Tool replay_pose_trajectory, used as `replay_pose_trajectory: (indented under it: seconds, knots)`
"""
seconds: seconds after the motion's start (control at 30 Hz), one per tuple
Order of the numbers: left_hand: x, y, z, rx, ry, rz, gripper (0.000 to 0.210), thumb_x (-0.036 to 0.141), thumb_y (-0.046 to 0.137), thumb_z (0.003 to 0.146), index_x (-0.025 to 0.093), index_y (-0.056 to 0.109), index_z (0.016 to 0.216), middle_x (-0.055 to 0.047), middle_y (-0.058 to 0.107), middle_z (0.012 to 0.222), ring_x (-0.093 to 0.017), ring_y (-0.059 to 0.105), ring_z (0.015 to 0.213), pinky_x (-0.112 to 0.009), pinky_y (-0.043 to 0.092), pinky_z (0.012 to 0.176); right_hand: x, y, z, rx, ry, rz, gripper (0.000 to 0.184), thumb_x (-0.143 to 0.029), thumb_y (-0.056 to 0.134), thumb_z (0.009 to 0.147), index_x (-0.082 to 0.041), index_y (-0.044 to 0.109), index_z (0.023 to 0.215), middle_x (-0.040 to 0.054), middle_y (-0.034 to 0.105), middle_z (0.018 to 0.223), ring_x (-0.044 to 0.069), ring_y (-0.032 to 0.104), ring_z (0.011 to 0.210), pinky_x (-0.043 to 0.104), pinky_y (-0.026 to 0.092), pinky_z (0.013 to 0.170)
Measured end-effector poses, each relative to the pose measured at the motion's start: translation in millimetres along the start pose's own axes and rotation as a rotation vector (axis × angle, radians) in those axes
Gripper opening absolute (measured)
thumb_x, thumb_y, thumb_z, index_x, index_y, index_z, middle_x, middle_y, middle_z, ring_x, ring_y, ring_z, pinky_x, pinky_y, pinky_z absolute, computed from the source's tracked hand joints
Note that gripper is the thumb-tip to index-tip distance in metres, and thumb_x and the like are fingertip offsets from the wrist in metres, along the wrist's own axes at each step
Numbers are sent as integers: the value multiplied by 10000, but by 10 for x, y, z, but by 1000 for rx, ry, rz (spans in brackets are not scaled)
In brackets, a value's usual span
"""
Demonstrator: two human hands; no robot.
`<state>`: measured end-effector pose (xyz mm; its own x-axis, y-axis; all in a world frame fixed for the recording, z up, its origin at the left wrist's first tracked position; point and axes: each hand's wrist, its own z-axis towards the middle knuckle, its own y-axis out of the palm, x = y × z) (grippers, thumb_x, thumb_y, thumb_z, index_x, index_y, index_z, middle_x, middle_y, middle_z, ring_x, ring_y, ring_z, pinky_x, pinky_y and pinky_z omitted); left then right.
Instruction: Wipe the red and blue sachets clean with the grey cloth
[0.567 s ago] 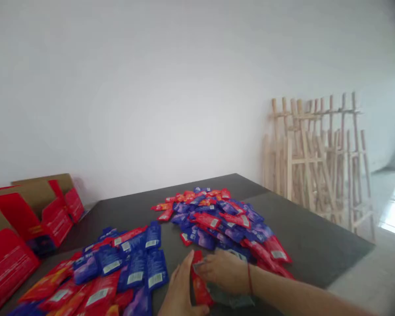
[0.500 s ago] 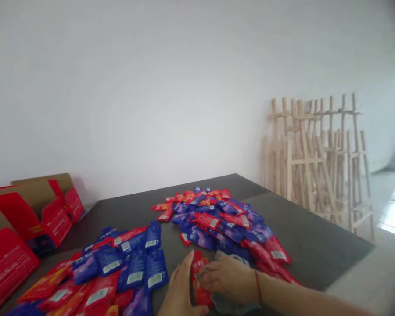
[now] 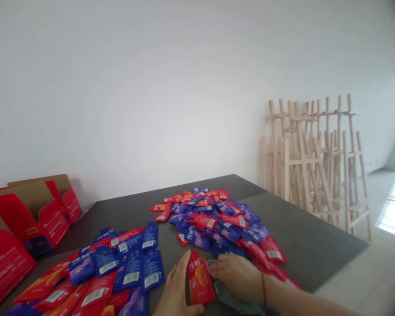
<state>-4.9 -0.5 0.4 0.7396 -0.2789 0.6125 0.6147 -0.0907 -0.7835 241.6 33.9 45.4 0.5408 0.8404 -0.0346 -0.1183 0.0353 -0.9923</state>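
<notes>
A red pouch (image 3: 199, 281) with white characters and an orange fruit picture lies face up on the dark table, top end pointing away. My left hand (image 3: 176, 289) holds it by its left edge, fingers along the side and thumb at the bottom corner. Just right of the pouch, my right hand (image 3: 235, 274), with a red string on the wrist, is closed on a grey-green cloth (image 3: 237, 303) that spreads out under the palm. A pile of blue and red pouches (image 3: 213, 219) lies beyond both hands. Another group of such pouches (image 3: 131, 259) is on the left.
Open red cardboard boxes (image 3: 49, 219) stand at the table's left side. The dark table (image 3: 316, 232) ends at a right edge above a pale floor. Several wooden easels (image 3: 303, 162) lean near the white wall (image 3: 151, 87).
My right hand and the cloth have shifted right off the red pouch, uncovering its front. The left hand stays at the pouch's edge. The whole view has moved slightly.
</notes>
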Motion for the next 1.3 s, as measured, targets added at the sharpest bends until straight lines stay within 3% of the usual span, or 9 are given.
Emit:
replay_pose_trajectory:
  seconds: [0.17,0.27,0.4,0.67,0.83,1.0,1.13,1.23,1.3]
  knots:
    - [-146,101,38,68,43,40,1165,196,722,558,113,202,1596,-181,267,1657,-332,266,1520,-491,265,1232,-77,4,287,-38,88,-98,150,-146,579,919,-131,704,999,94,746,1039,251,637,884,339,470,677]
    - [-165,68,64,32,12,161,1222,198,764,507,119,217,1597,-211,254,1654,-379,278,1510,-521,291,1210,-90,58,316,-27,89,-115,114,-155,616,893,-136,702,966,83,744,1006,252,642,870,342,463,646]
    - [-162,-212,-11,-1,-2,321,1185,206,747,533,122,230,1596,-231,221,1659,-380,293,1506,-520,320,1187,-104,112,268,16,118,-116,116,-132,628,873,-156,697,964,56,745,998,239,651,881,332,460,655]
    - [-458,-872,-349,197,-1,554,1074,225,676,620,170,230,1596,-188,281,1651,-351,327,1497,-514,324,1180,-152,215,279,71,126,-145,120,-140,619,871,-145,690,967,68,734,981,252,645,876,361,484,701]
    - [-392,-1134,-390,-8,-188,692,984,257,628,600,95,382,1539,-202,297,1637,-352,349,1487,-487,313,1189,-153,246,281,82,133,-148,150,-138,597,886,-141,690,1004,75,732,1022,254,647,895,373,494,737]
    - [3,-1411,-297,-216,-336,669,914,301,646,566,195,523,1466,-147,405,1597,-368,321,1497,-534,262,1202,-166,225,275,76,124,-144,172,-161,596,884,-133,687,1027,95,731,1029,257,644,888,369,493,729]
    - [344,-1263,56,-86,-216,659,593,473,644,745,190,693,1265,-175,557,1478,-391,433,1424,-557,322,1152,-181,233,278,76,130,-161,183,-155,595,876,-129,687,1031,109,730,1020,266,644,892,373,493,742]
    - [542,-836,457,-8,-76,625,429,326,559,854,158,691,1227,-154,656,1348,-323,563,1297,-455,403,1096,-181,242,281,85,147,-156,168,-141,581,879,-134,688,1008,109,731,999,265,644,896,371,495,748]
    - [625,-522,708,5,-69,607,521,318,582,854,125,620,1336,-181,587,1440,-333,521,1350,-448,391,1114,-172,229,266,84,144,-124,179,-144,578,878,-146,687,1020,92,733,1014,263,642,919,374,498,776]
